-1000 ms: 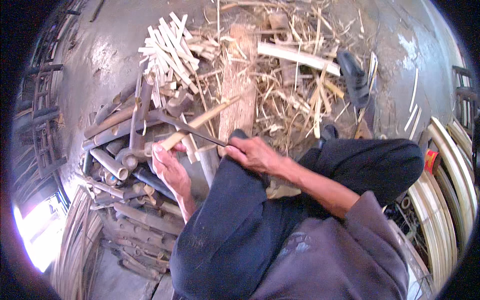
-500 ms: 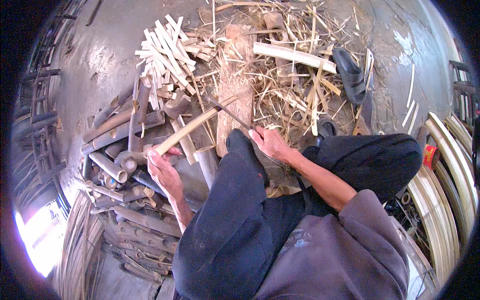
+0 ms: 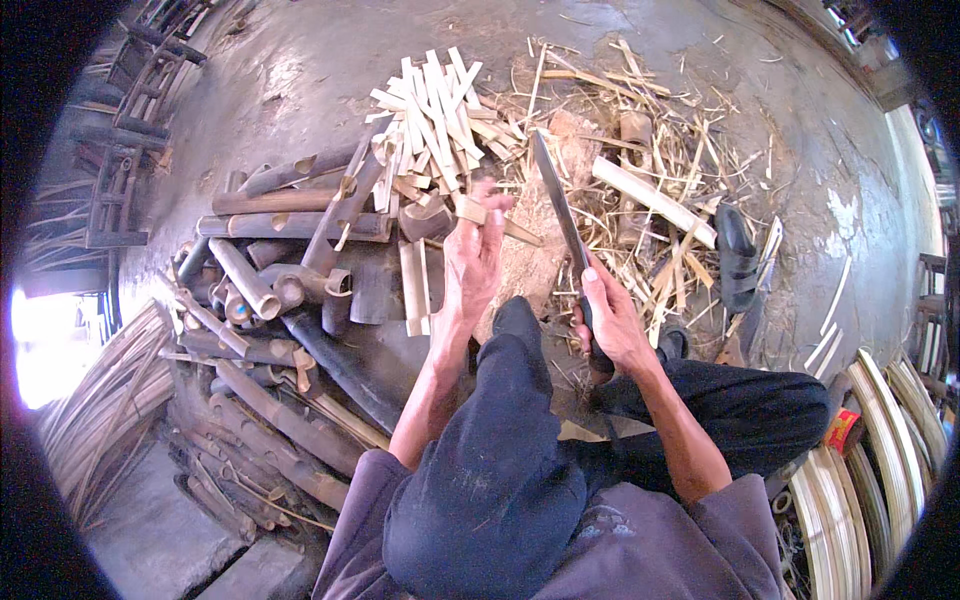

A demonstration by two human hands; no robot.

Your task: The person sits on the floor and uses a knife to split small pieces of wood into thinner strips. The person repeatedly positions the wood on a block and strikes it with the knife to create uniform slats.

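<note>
My right hand (image 3: 612,318) is wrapped round the dark handle of a long knife (image 3: 562,198), whose blade points away from me above a worn wooden board (image 3: 532,270). To its left, my left hand (image 3: 472,262) is closed on a bamboo strip (image 3: 518,232) seen nearly end-on. Part of the strip is covered by the fingers. The strip's far end reaches over the board, apart from the blade. Just beyond my left hand lies a heap of pale split bamboo strips (image 3: 435,112).
Bamboo tubes (image 3: 300,228) are piled at the left, with a bundle of thin strips (image 3: 110,385) farther out. Shavings and a split bamboo piece (image 3: 655,200) lie beyond the board. A black sandal (image 3: 736,258) is right of them. Long bamboo slats (image 3: 835,520) stand at the lower right.
My left hand has moved up and right, turning the strip. The knife has swung from pointing left across the strip to pointing away, apart from it. The view has shifted too.
</note>
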